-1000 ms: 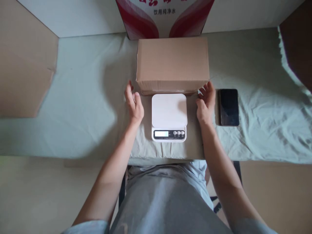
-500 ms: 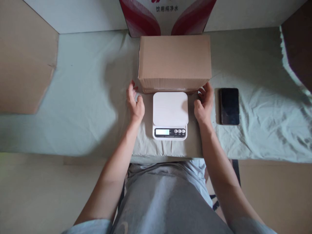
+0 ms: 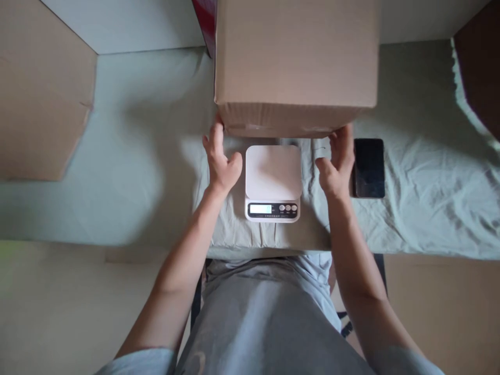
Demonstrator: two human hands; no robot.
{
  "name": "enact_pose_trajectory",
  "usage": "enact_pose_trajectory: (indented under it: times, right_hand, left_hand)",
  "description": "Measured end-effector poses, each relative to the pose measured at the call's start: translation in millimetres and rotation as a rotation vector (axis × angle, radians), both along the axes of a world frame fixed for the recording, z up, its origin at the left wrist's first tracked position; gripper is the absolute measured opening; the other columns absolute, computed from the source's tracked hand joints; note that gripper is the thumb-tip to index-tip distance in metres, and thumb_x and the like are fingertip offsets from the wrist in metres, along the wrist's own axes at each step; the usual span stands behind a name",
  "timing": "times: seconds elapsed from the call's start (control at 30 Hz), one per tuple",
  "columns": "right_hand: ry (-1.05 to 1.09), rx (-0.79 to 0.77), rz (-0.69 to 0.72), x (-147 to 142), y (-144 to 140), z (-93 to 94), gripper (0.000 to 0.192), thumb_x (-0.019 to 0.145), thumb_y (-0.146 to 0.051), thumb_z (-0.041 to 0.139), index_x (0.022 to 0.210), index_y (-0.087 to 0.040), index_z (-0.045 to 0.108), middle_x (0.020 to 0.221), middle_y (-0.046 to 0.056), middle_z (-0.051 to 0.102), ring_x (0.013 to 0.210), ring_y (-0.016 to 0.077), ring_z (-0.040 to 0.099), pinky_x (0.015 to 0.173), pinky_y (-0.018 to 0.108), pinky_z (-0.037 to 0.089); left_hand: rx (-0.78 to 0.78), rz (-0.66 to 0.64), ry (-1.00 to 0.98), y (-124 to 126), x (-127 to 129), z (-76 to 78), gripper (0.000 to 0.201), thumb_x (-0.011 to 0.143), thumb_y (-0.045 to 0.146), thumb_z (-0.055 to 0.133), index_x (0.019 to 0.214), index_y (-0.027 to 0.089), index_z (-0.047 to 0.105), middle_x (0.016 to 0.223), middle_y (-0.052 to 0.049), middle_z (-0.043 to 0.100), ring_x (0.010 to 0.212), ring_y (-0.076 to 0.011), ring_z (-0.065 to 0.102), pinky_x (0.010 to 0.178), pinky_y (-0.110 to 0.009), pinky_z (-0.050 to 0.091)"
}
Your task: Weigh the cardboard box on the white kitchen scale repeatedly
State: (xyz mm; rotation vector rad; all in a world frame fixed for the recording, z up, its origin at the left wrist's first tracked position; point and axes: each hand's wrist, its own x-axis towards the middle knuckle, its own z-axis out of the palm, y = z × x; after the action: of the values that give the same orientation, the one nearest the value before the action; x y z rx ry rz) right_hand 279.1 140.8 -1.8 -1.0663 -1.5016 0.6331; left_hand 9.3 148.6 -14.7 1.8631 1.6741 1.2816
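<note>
Hands [image 3: 222, 167] gripping carton [image 3: 296, 52] low at both ends; scale [image 3: 273, 174] between them, phone [image 3: 369, 168] beside right one, red panel [image 3: 207, 18] behind.

Box [image 3: 295, 57]: plain brown cardboard, top face closed and uppermost; raised off the surface, held at its near lower corners. Far edge runs out of view; right edge slightly blurred. Scale [image 3: 273, 172]: white, rounded-square platform, display lit (digits too small to read), three round buttons beside it; lies flat, just nearer than the box.
</note>
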Motion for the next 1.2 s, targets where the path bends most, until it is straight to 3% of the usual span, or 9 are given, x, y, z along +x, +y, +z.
enact_pose_trajectory:
  times: [0.1,0.17,0.33,0.5,0.73,0.9,0.97,1.07,1.2]
  right_hand:
    - [0.020,0.018,-0.017,2,-24,18.0,0.068,0.071,-0.050,0.059,0.136,-0.035,0.041,0.140,0.002,0.049,0.139,0.0300,0.040,0.119,0.053,0.031]
    - [0.019,-0.014,-0.041,3,-46,22.2,0.070,0.072,-0.054,0.060,0.137,-0.036,0.040,0.142,0.003,0.048,0.141,0.0305,0.039,0.120,0.054,0.030]
    - [-0.025,-0.144,-0.107,-2,-101,2.0,0.070,0.075,-0.057,0.057,0.138,-0.032,0.038,0.142,0.007,0.049,0.137,0.0330,0.044,0.117,0.059,0.033]
    - [-0.050,-0.220,-0.148,-6,-133,-20.8,0.062,0.078,-0.049,0.056,0.135,-0.030,0.040,0.137,0.008,0.051,0.132,0.0336,0.047,0.114,0.063,0.034]
    - [-0.086,-0.264,-0.166,-7,-143,-29.5,0.061,0.078,-0.044,0.054,0.136,-0.031,0.039,0.134,0.009,0.052,0.131,0.0315,0.048,0.114,0.059,0.036]
    - [-0.063,-0.177,-0.186,-3,-132,-27.5,0.069,0.076,-0.047,0.056,0.139,-0.030,0.036,0.139,0.009,0.048,0.134,0.0314,0.046,0.114,0.060,0.036]
    - [-0.054,-0.168,-0.217,1,-124,-25.4,0.071,0.076,-0.048,0.057,0.141,-0.031,0.034,0.141,0.009,0.048,0.137,0.0311,0.043,0.113,0.060,0.036]
    - [-0.037,-0.155,-0.255,9,-113,-23.8,0.072,0.076,-0.041,0.057,0.142,-0.031,0.031,0.143,0.008,0.046,0.139,0.0303,0.042,0.114,0.061,0.034]
    - [-0.140,-0.245,-0.314,12,-108,-22.9,0.064,0.072,-0.021,0.054,0.134,-0.029,0.041,0.133,0.008,0.053,0.127,0.0288,0.051,0.108,0.059,0.040]
  left_hand:
    - [0.075,-0.004,-0.035,-28,5,21.2,0.082,0.072,0.011,0.051,0.147,0.031,0.022,0.154,-0.003,0.036,0.147,-0.0253,0.032,0.125,-0.047,0.008]
    - [0.086,0.021,-0.051,-54,6,23.9,0.081,0.071,0.012,0.049,0.145,0.029,0.025,0.153,-0.004,0.038,0.148,-0.0254,0.030,0.125,-0.047,0.012]
    - [-0.055,0.160,-0.056,-110,5,3.5,0.079,0.066,0.013,0.050,0.142,0.021,0.031,0.148,-0.012,0.044,0.148,-0.0290,0.028,0.122,-0.048,0.025]
    - [-0.122,0.209,-0.062,-136,7,-7.1,0.074,0.067,0.011,0.049,0.139,0.021,0.037,0.145,-0.014,0.049,0.143,-0.0259,0.039,0.119,-0.043,0.032]
    - [-0.134,0.163,-0.099,-150,6,-20.1,0.079,0.068,0.008,0.049,0.144,0.021,0.032,0.154,-0.014,0.039,0.148,-0.0251,0.030,0.122,-0.042,0.027]
    - [-0.080,0.124,-0.175,-142,-1,-18.0,0.095,0.068,0.002,0.045,0.153,0.026,0.008,0.165,-0.007,0.016,0.152,-0.0208,0.016,0.126,-0.041,0.018]
    - [-0.057,0.115,-0.167,-132,-7,-9.9,0.098,0.066,0.001,0.045,0.153,0.028,0.007,0.164,-0.005,0.019,0.152,-0.0193,0.017,0.126,-0.040,0.017]
    - [-0.058,0.131,-0.091,-116,-16,-1.5,0.099,0.065,0.000,0.045,0.153,0.027,0.009,0.158,-0.006,0.034,0.150,-0.0177,0.026,0.125,-0.037,0.022]
    - [-0.123,0.202,-0.003,-108,-22,-11.2,0.090,0.066,0.002,0.047,0.150,0.022,0.023,0.155,-0.010,0.039,0.146,-0.0206,0.035,0.122,-0.037,0.031]
